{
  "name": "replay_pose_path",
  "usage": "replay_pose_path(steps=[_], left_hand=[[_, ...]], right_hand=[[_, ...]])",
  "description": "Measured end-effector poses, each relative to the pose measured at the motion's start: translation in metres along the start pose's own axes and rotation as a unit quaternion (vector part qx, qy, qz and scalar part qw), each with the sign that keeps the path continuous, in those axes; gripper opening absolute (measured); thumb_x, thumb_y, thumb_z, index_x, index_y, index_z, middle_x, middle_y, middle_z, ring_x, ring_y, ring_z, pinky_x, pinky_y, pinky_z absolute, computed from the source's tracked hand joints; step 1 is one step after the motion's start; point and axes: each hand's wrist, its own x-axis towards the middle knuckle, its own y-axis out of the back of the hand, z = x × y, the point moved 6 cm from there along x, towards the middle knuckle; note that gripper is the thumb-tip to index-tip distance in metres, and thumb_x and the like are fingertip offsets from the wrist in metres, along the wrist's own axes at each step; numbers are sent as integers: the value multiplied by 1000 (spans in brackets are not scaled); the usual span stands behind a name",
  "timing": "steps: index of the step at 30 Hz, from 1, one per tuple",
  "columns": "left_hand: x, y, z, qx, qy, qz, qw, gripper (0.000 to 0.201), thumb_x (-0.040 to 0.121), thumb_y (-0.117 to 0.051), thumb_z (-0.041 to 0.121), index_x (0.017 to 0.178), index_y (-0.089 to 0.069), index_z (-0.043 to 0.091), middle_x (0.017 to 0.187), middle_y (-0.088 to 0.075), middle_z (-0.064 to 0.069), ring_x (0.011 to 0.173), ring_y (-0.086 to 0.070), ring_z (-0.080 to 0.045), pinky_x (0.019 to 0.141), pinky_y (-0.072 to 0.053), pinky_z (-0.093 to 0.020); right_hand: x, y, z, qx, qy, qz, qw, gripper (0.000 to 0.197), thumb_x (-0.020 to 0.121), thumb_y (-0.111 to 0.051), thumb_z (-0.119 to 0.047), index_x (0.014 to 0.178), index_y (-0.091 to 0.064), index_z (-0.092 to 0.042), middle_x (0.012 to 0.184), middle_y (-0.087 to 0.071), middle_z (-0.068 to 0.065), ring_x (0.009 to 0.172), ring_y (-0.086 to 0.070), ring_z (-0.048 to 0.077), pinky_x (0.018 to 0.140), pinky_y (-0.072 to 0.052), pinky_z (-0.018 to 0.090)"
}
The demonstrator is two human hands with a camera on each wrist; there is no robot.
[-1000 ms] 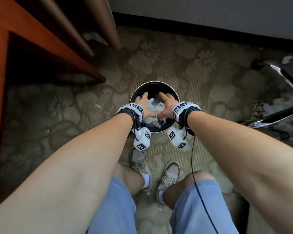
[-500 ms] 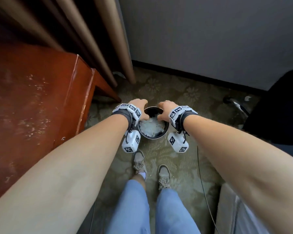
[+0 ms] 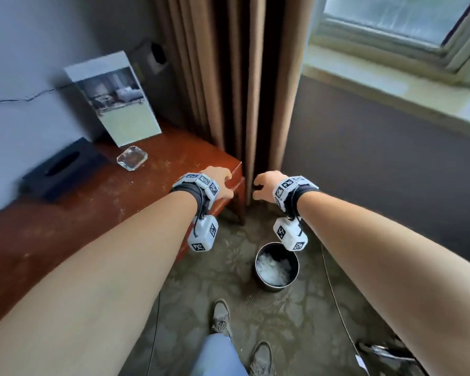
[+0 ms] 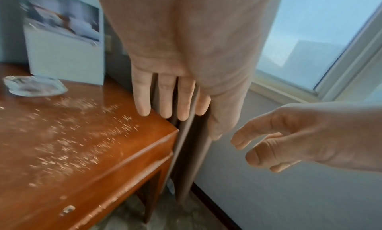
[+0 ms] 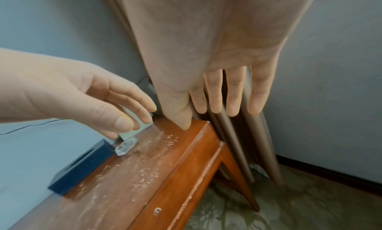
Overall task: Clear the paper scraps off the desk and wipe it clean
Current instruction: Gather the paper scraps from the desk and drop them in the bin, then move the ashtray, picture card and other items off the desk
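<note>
The red-brown wooden desk stands at the left, its top dusted with fine white paper specks. On the carpet to its right a round dark bin holds a heap of white paper scraps. My left hand hovers over the desk's right corner, empty, with the fingers straight in the left wrist view. My right hand hangs just beyond the corner in front of the curtain, also empty, its fingers relaxed. Neither hand touches anything.
A black tissue box, a glass ashtray and a standing photo card sit at the desk's back by the wall. Brown curtains hang behind the corner. A window sill runs right. My shoes stand near the bin.
Both hands came up out of the bin, where they pressed the scraps, to desk-corner height. The head view lifted from the floor to the desk, curtain and window.
</note>
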Motion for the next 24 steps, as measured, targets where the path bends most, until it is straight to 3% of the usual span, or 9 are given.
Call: replay_pose_path(steps=[4, 8, 12, 15, 17, 18, 21, 24], left_hand=[[-38, 37, -68, -26, 60, 46, 997, 59, 79, -71, 39, 134, -53, 23, 132, -59, -2, 114, -58, -26, 93, -48, -35], [-67, 59, -147, -46, 118, 67, 990, 58, 81, -71, 40, 133, -53, 22, 129, -59, -5, 112, -58, -26, 94, -49, -36], [-80, 75, -229, -53, 174, 73, 981, 61, 79, -72, 44, 134, -53, 24, 129, -58, -6, 111, -58, -27, 94, -50, -38], [-86, 87, -279, -64, 196, 73, 976, 62, 78, -72, 45, 134, -53, 27, 127, -59, -4, 110, -59, -28, 94, -50, -38], [-88, 94, -313, -70, 207, 71, 973, 63, 77, -72, 44, 134, -52, 26, 128, -60, -3, 111, -59, -27, 92, -50, -37], [-89, 96, -330, -78, 210, 68, 972, 65, 76, -73, 43, 135, -52, 26, 129, -59, -2, 112, -58, -26, 93, -49, -37], [-90, 105, -375, -86, 220, 65, 969, 67, 76, -73, 44, 137, -51, 25, 130, -58, -2, 114, -57, -25, 96, -48, -37], [-91, 110, -416, -108, 233, 78, 963, 70, 75, -74, 43, 137, -50, 24, 129, -59, -3, 111, -59, -24, 95, -48, -35]], right_hand=[[12, 26, -79, -46, 56, 10, 997, 33, 82, -57, -48, 104, -69, -27, 105, -67, 1, 93, -63, 25, 84, -55, 34], [32, 36, -161, -85, 98, 12, 991, 36, 85, -54, -51, 109, -70, -30, 106, -66, -1, 95, -64, 24, 87, -55, 35], [59, 35, -242, -94, 130, -9, 987, 42, 85, -49, -57, 110, -68, -29, 110, -66, -1, 99, -63, 25, 86, -52, 33], [77, 36, -293, -80, 125, 1, 989, 57, 78, -41, -73, 102, -69, -30, 92, -64, -3, 83, -63, 22, 75, -52, 30], [87, 40, -326, -72, 126, 8, 989, 72, 72, -34, -81, 102, -69, -26, 89, -66, -4, 79, -65, 21, 74, -54, 32], [89, 41, -342, -73, 135, 1, 988, 71, 76, -33, -79, 110, -68, -27, 99, -67, -5, 87, -66, 23, 80, -55, 35], [96, 47, -386, -96, 191, -16, 977, 48, 98, -39, -52, 135, -53, -26, 132, -55, -3, 120, -55, 26, 97, -42, 34], [126, 35, -421, -107, 211, -33, 971, 41, 99, -44, -39, 131, -57, -17, 131, -57, 6, 118, -54, 28, 86, -37, 29]])
